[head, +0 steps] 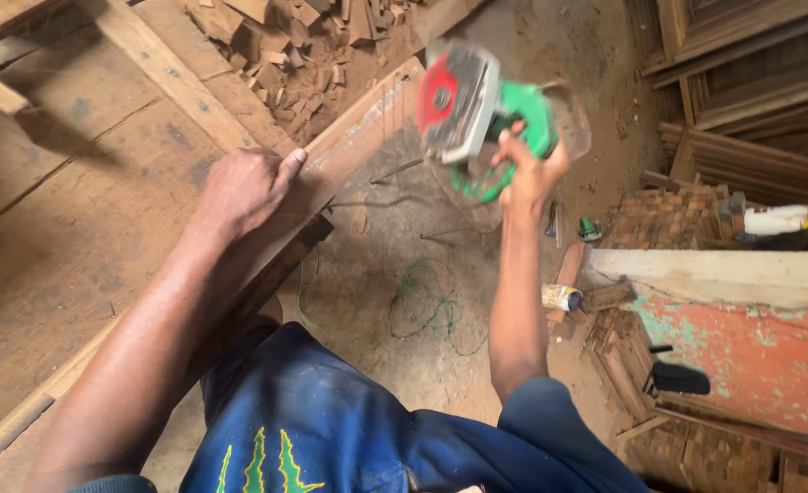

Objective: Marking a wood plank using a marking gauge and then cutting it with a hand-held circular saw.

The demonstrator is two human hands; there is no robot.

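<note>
My right hand [527, 173] grips the handle of a green and red circular saw [477, 110], held up in the air above the dirt floor, to the right of the bench. My left hand [244, 187] rests palm down on a long wooden plank [363, 128] that runs along the edge of the wooden workbench [75, 219]. Its thumb points up the plank toward the saw. The saw sits apart from the plank's far end. Part of the saw body is blurred.
A pile of small wood offcuts [294, 36] lies beyond the bench. Green cord [427, 301] coils on the dirt floor. Stacked timber frames [750, 100] stand at right, above a bench with peeling paint [750, 347] and parquet-like block stacks [668, 219]. A small tin [561, 297] sits nearby.
</note>
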